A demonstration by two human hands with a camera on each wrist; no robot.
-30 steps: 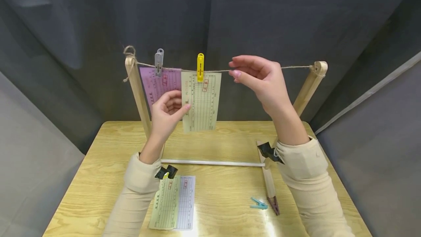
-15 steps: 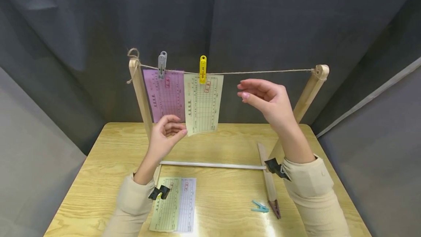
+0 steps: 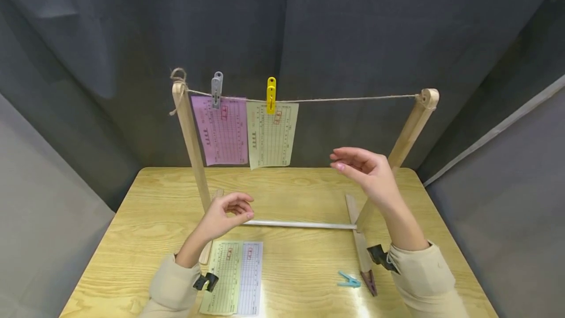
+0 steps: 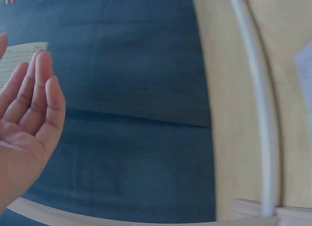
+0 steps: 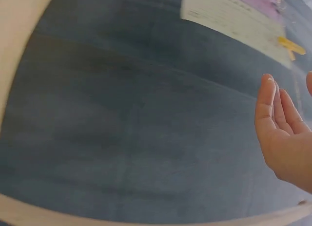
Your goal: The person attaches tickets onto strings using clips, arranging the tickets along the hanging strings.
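A pink paper slip (image 3: 222, 134) hangs from a twine line (image 3: 340, 98) under a grey clothespin (image 3: 217, 90). Beside it a pale yellow slip (image 3: 272, 136) is held by a yellow clothespin (image 3: 271, 95). My left hand (image 3: 227, 215), fingers loosely bent and holding nothing, is over the table's left part, below the hanging slips. To the right, my right hand (image 3: 368, 173) hovers below the line near the right post, also holding nothing. In the right wrist view its fingers (image 5: 265, 99) are extended. On the table lie a green slip (image 3: 225, 278) and a bluish-white slip (image 3: 250, 278), edges together.
Two wooden posts, left (image 3: 192, 146) and right (image 3: 410, 126), carry the twine, with a white rod (image 3: 304, 225) joining their base. A light blue clothespin (image 3: 349, 279) and a brown clothespin (image 3: 369, 282) lie at the right foot. A dark curtain (image 3: 353, 28) hangs behind.
Both hands have moved down, the left away from the pale yellow slip, the right away from the twine. The pale yellow slip now hangs freely, no longer touched.
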